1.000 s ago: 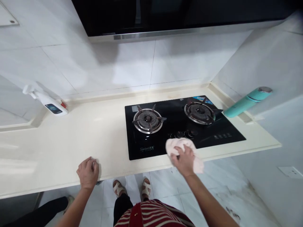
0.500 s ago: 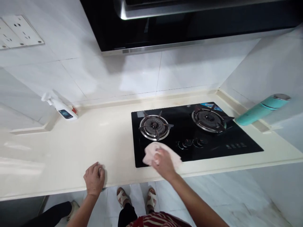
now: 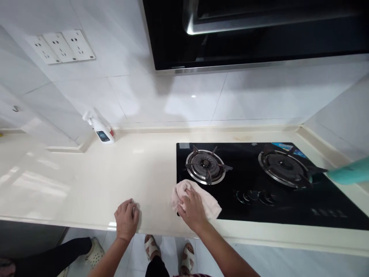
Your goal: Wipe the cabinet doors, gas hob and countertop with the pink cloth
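My right hand (image 3: 192, 209) presses a pale pink cloth (image 3: 209, 202) onto the front left corner of the black gas stove (image 3: 230, 209). Part of the cloth bunches up by my fingers and overlaps the cream countertop (image 3: 152, 169). Just behind it is the left burner (image 3: 205, 163) with its metal pot support. My left hand (image 3: 127, 219) rests on the counter near the front edge, fingers curled in, with nothing visible in them. The stove knobs (image 3: 255, 197) lie to the right of the cloth.
A white spray bottle (image 3: 100, 130) stands by the back wall at left. At far right a teal cylinder (image 3: 350, 172) leans beside the right burner (image 3: 284, 167). The dark range hood (image 3: 253, 50) hangs above. Another person's leg (image 3: 57, 254) shows at lower left.
My right hand has slid the cloth left over the stove's front corner and onto the counter edge. The view has turned left, and my left hand stays on the counter.
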Action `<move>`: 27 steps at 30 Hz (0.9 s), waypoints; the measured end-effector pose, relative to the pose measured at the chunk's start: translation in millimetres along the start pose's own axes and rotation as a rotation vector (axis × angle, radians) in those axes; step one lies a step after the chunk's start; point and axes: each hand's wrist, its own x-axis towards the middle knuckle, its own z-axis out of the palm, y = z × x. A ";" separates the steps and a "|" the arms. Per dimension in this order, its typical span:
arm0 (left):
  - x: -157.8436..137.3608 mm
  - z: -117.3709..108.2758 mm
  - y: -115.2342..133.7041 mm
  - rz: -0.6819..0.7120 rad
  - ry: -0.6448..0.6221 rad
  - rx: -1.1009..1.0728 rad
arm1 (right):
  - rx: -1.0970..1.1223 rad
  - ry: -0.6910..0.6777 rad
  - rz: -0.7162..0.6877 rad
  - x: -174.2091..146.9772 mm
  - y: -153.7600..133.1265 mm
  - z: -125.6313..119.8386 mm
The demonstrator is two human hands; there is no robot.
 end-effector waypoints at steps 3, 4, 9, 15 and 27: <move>-1.3 -0.3 -0.8 0.015 0.012 -0.007 | 0.017 0.033 -0.024 55.3 -0.2 18.8; -1.5 -0.7 -0.9 0.018 0.017 -0.008 | 0.023 0.034 -0.018 73.4 2.2 23.2; -2.4 -1.6 -1.9 0.021 0.025 -0.017 | 0.037 0.029 0.036 113.5 -4.4 38.5; -2.8 2.1 -5.5 0.013 0.022 -0.007 | 0.095 -0.068 -0.232 45.6 -82.2 46.8; -0.3 -0.8 1.6 -0.027 0.017 -0.025 | 0.196 0.008 -0.380 -42.3 -26.5 10.6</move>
